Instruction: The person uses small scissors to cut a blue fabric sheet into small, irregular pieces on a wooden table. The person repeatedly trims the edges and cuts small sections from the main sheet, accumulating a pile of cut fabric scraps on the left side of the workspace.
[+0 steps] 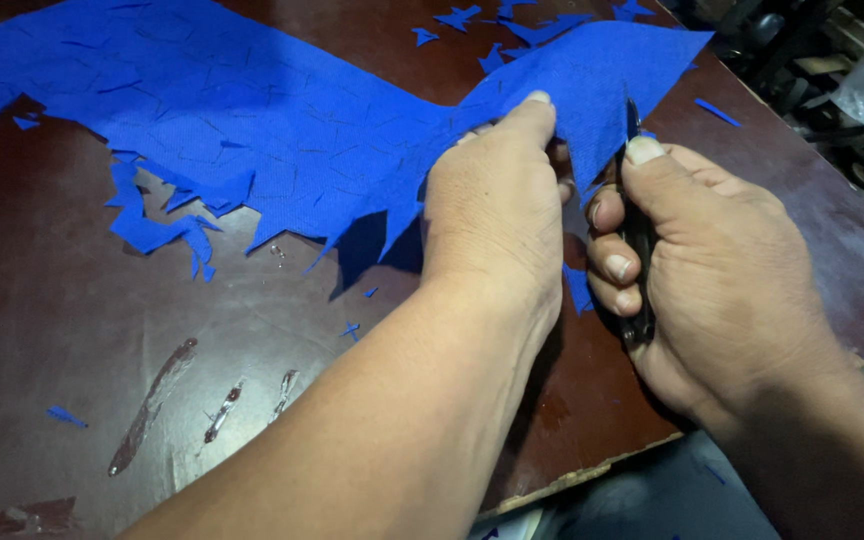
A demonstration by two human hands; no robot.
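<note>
A large sheet of blue fabric [252, 120], full of slits and ragged at its near edge, lies on a dark brown table [82, 330]. My left hand [497, 215] pinches the fabric's near edge and lifts it off the table. My right hand [712, 270] is closed around a dark pair of scissors [638, 250], thumb on top. The blades point away from me and meet the fabric just right of my left thumb.
Small blue scraps [457, 17] lie scattered over the table, several at the far edge and some at the left. Worn pale scratches [152, 405] mark the near table surface. The table's chipped front edge [592, 472] runs below my wrists. Dark clutter [832, 70] sits at the upper right.
</note>
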